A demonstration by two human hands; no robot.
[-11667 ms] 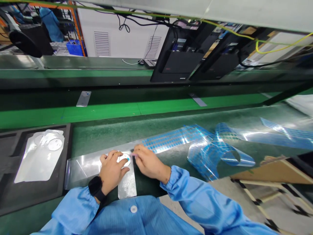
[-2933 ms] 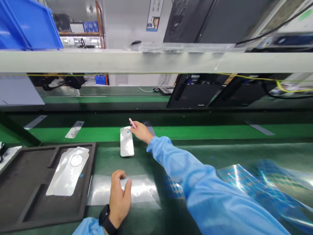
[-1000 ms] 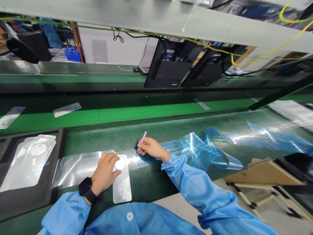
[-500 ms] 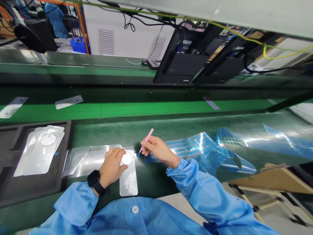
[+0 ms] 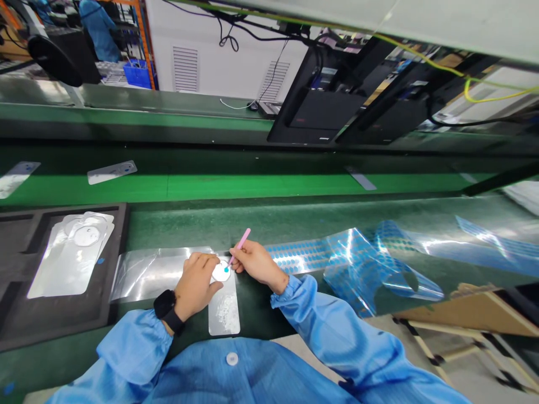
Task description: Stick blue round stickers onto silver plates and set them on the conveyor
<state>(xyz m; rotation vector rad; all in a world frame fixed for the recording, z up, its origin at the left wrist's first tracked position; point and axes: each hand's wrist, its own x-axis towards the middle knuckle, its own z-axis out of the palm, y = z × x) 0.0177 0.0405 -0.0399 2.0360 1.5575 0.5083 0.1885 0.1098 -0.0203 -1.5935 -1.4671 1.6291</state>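
A silver rectangular panel [image 5: 224, 311] with a white round area lies on the green bench in front of me. My left hand [image 5: 196, 286] rests on its upper left side, fingers bent and thumb over the panel, holding it down. In my right hand [image 5: 255, 262] is a pair of pink tweezers [image 5: 243, 238], pinched and tilted. Their tip meets a small blue round sticker [image 5: 226, 269] on the white round area. To the right lies a clear strip with rows of blue dots [image 5: 297, 255]. A clear film [image 5: 160, 272] extends left from under my left hand.
A black tray [image 5: 120, 241] at the left holds a stack of similar silver panels [image 5: 63, 269]. Beyond the bench, more panels [image 5: 113, 172] lie on a bright green belt [image 5: 252, 188]. Black monitors [image 5: 320, 112] hang at the back. A person in blue [image 5: 99, 31] stands far off.
My right hand has moved left with the tweezers, bringing the blue sticker from beside the panel onto its white round area. My left hand stays on the panel.
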